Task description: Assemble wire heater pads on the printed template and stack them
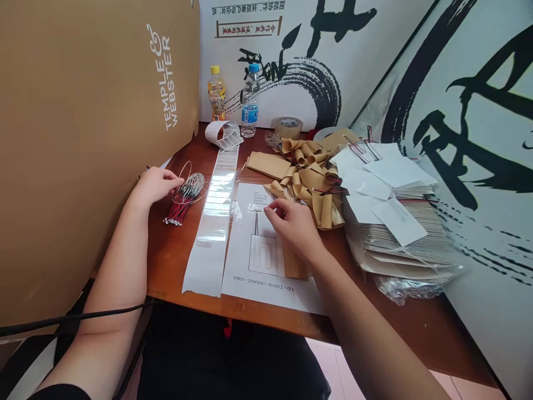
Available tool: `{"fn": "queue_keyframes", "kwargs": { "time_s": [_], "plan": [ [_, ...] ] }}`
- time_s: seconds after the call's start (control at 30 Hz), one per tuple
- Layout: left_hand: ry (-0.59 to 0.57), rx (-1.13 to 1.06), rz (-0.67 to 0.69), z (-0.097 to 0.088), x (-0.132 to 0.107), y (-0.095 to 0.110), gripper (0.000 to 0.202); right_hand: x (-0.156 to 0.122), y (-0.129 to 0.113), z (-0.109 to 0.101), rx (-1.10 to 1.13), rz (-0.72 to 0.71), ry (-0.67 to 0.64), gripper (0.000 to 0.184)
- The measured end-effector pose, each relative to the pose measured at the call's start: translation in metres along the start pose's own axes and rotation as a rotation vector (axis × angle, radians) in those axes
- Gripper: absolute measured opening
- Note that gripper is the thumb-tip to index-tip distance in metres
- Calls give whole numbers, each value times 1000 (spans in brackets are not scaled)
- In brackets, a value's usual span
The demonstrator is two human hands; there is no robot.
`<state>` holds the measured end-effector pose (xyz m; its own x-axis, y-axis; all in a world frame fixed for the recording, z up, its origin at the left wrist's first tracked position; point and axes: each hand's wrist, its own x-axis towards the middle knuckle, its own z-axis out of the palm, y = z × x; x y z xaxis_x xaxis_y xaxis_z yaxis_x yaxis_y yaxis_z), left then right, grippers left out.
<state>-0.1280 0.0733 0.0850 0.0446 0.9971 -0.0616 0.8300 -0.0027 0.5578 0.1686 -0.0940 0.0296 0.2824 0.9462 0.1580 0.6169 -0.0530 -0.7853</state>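
Observation:
My left hand is closed in a pinch at the edge of a bundle of thin wires, white at the top and red and black below, with small white connectors. A loop of white wire runs at its fingertips. Over a printed drawing sheet my right hand is closed, thumb against forefinger, with what looks like a small clear label at the tips. A flat piece of brown paper lies on the sheet, partly under that wrist. Between my hands stretches a strip of clear labels, its far end rolled up.
Brown paper rolls are heaped beyond my right hand. Right of them stands a tall stack of white cards in plastic. Two bottles and a tape roll stand at the back. A large cardboard box walls the left side.

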Motion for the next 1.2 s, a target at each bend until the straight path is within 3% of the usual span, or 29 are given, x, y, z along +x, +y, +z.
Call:
{"fn": "queue_keyframes", "kwargs": {
  "time_s": [0.13, 0.33, 0.5, 0.7, 0.9, 1.0, 1.1, 1.2],
  "plan": [
    [74, -96, 36, -1, 0, -3, 19, 0, 0, 1, -2, 9, -10, 24],
    [232, -168, 28, -9, -16, 8, 16, 0, -2, 1, -18, 27, -23, 23],
    [261, -104, 50, -9, -17, 9, 13, -1, -2, 2, -21, -1, -29, 22],
    [271, -308, 27, -5, -19, 13, 20, -2, 0, 5, -5, -23, -29, 23],
    [375, -401, 137, -7, -27, 27, 15, -4, -3, 5, 72, -62, -61, 22],
    [361, -489, 175, 5, -33, 42, 10, -13, -14, 7, 230, -78, -212, 25],
    [324, -559, 244, 27, -46, 62, 10, -26, -30, 13, 448, -47, -408, 44],
    [269, -593, 347, 50, -63, 84, 7, -34, -40, 22, 585, -27, -415, 64]
  ]
}}
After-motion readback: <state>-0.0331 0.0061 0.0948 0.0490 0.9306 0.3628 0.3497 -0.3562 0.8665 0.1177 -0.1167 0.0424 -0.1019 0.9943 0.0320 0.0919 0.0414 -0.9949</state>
